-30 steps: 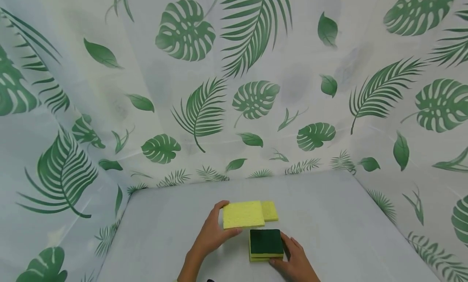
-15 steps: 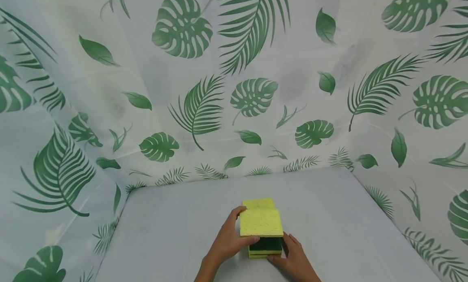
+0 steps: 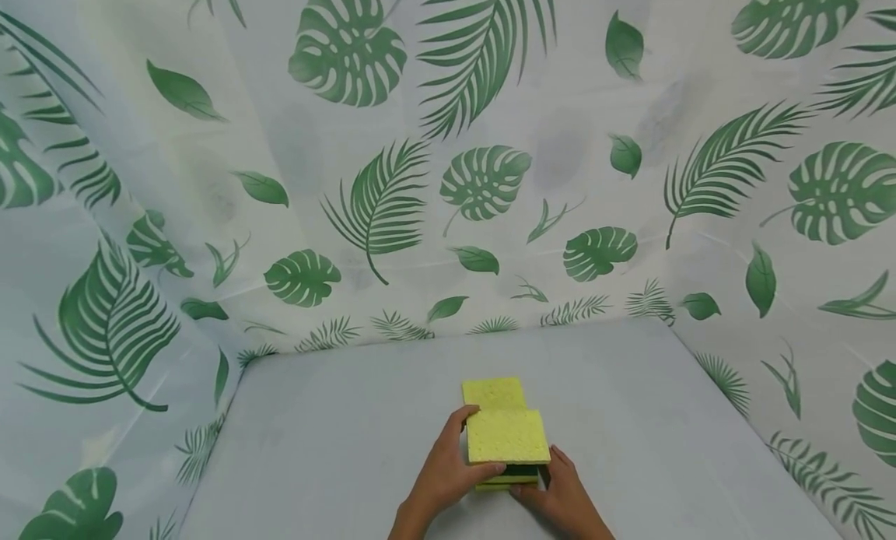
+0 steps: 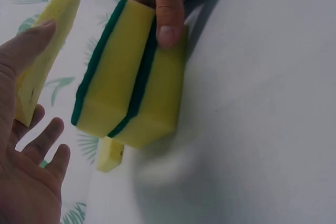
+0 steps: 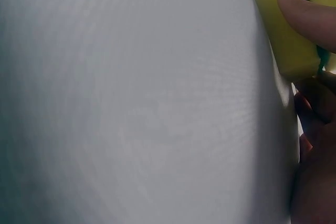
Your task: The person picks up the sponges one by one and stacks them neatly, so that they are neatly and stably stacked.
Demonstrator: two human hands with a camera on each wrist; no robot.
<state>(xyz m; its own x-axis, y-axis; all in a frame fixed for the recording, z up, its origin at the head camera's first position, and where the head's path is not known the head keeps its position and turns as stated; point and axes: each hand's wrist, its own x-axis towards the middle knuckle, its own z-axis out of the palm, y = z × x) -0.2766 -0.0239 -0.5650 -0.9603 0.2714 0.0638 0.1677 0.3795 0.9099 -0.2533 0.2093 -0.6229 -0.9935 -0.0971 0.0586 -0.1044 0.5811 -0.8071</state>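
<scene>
My left hand (image 3: 448, 466) pinches a yellow sponge (image 3: 507, 437) by its edges, thumb at the near side and fingers at the far side. Beneath it is a stack of two yellow sponges (image 4: 115, 72) with dark green scouring layers, one on the other. A gap separates the held sponge from the stack's green top in the left wrist view. My right hand (image 3: 563, 493) grips the stack from the right, its thumb (image 5: 310, 22) along the near side. Behind the held sponge lies another yellow sponge (image 3: 493, 390), partly hidden.
A pale grey tabletop (image 3: 336, 431) carries the sponges. White curtains (image 3: 532, 283) printed with green leaves rise along the back and both sides of the table.
My left hand has carried its sponge rightward and toward me, from beside the stack to above it, hiding most of the green top. The right hand keeps its hold on the stack.
</scene>
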